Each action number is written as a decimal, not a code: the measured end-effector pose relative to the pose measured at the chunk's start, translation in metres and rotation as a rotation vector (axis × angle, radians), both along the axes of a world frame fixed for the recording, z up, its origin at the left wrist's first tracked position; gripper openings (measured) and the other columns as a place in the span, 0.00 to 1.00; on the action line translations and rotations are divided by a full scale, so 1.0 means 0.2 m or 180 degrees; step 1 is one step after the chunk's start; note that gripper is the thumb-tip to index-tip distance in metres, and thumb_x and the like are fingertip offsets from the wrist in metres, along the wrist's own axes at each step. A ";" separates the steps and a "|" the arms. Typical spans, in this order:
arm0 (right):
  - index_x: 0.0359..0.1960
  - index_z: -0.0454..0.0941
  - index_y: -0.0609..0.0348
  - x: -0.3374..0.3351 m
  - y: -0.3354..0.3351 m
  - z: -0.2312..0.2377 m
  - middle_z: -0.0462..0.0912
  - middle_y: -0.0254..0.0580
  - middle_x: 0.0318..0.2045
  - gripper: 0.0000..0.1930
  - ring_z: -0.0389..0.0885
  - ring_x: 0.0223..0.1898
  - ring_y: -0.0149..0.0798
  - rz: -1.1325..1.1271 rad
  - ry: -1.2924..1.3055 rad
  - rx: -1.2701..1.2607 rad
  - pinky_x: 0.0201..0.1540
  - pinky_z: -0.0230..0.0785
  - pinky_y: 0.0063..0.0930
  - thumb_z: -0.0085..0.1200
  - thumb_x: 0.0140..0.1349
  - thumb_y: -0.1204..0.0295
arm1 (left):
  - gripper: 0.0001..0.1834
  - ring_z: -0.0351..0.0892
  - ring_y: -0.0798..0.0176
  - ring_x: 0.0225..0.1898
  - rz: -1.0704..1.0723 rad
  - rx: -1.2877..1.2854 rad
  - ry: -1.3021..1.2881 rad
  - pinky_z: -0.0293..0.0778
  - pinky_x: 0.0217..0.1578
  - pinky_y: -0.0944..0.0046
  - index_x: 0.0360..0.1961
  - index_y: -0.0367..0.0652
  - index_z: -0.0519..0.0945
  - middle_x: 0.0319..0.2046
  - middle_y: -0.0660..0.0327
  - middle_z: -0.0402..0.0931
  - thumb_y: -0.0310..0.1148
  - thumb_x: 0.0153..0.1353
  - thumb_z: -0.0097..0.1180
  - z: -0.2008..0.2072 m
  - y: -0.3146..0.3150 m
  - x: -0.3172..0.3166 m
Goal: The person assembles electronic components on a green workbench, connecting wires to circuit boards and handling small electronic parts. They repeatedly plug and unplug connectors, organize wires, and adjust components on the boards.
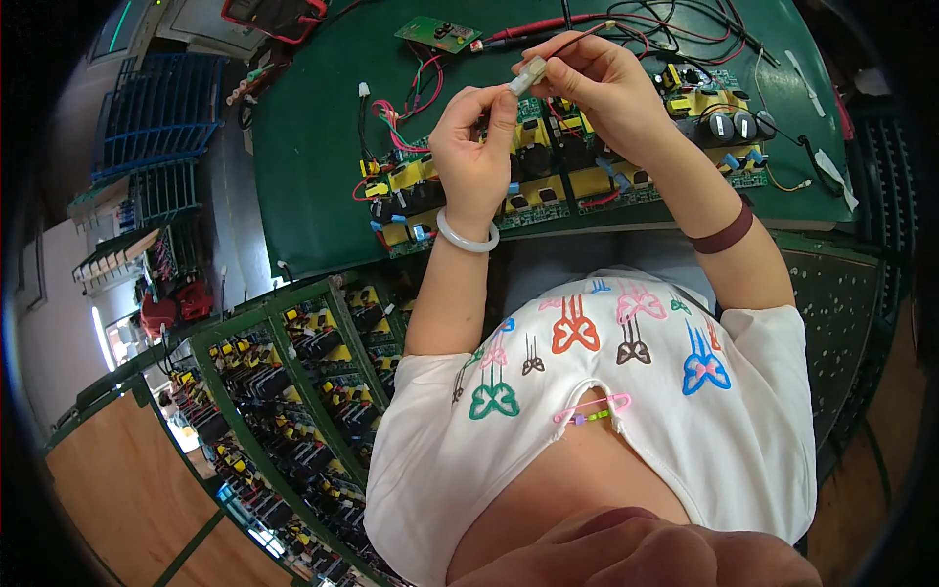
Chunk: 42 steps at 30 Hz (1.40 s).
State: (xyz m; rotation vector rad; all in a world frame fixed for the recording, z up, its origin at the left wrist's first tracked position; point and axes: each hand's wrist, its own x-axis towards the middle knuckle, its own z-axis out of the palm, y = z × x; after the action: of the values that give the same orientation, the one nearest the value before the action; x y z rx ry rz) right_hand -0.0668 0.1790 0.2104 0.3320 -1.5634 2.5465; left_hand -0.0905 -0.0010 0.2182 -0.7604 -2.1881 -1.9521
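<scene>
Both hands, raised close together, pinch a white connector.

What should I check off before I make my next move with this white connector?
1. Left hand pinching the white connector: ok.
2. Right hand gripping its other end: ok.
3. Connector halves fully mated: cannot tell, fingers cover part of it.
4. Circuit boards lying on the green table: ok.
5. Left wrist free of jewelry: not ok, a white bangle is on it.
6. Red multimeter reading: cannot tell, no readable display shows.
</scene>
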 end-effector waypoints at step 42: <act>0.57 0.71 0.45 -0.56 1.25 -0.01 0.83 0.57 0.45 0.20 0.82 0.44 0.60 -0.1901 -0.0334 0.6019 0.44 0.75 0.55 0.50 0.67 0.55 | 0.17 0.77 0.61 0.53 -0.2047 -0.0405 -0.1212 0.72 0.55 0.62 0.53 0.34 0.79 0.51 0.55 0.78 0.28 0.64 0.60 0.27 -0.51 0.42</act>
State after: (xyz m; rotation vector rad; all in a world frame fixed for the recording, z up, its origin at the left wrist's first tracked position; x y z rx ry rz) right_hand -0.1787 0.4288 0.2080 -0.1564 -2.8569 0.1033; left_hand -0.0066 -0.1021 0.2719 -1.3483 -2.5220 -2.4254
